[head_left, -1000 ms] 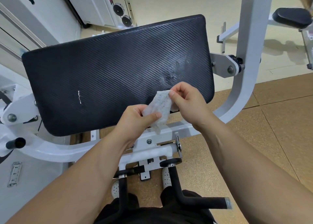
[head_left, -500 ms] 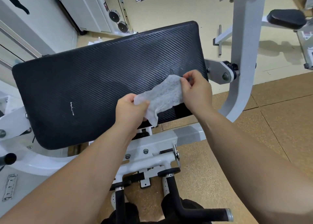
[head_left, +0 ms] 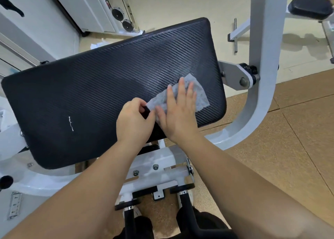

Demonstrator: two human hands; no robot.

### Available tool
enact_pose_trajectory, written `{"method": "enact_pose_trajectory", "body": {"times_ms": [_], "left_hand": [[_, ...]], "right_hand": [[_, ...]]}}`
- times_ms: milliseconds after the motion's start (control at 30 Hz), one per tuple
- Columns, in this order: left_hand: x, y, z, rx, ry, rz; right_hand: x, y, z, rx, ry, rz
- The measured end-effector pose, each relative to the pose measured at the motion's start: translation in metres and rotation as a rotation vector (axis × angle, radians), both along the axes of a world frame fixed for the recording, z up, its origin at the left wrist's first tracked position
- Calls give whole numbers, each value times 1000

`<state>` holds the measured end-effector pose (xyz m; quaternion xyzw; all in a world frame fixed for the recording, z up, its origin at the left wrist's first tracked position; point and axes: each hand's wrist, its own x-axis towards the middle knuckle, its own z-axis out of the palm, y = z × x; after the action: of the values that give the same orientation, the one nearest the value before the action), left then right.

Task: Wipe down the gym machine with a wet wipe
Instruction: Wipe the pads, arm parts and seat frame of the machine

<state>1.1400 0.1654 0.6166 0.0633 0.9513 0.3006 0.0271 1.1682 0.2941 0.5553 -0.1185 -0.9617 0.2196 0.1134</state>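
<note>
Right hand (head_left: 178,115) flat, fingers straight, pressing wet wipe (head_left: 200,95) on black pad (head_left: 90,94), right end; left hand (head_left: 134,123) pinching its corner; wiping step opening, and I judge a firm sweep toward the pad's other end comes next.

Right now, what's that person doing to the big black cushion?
A person is cleaning a gym machine. Their right hand presses a wet wipe flat against the black padded cushion, near its right end. Their left hand pinches the wipe's left corner. The wipe lies unfolded on the pad, ready to be rubbed across it.
</note>
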Motion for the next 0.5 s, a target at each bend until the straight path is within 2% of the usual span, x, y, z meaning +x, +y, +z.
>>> {"method": "enact_pose_trajectory", "body": {"times_ms": [167,267,333,433,500], "left_hand": [[5,-23,-6,-230,258,-167],[3,-33,-10,-386,271,-235],[0,-37,-12,-491,256,-265],[1,-39,-15,-540,221,-281],[5,-40,-18,-553,202,-285]], "right_hand": [[-33,8,3,15,-44,-272],[-37,10,-1,32,-49,-329],[-19,-1,-10,92,-45,-221],[32,-6,-39,226,-56,59],[55,13,-50,290,-106,90]]}}
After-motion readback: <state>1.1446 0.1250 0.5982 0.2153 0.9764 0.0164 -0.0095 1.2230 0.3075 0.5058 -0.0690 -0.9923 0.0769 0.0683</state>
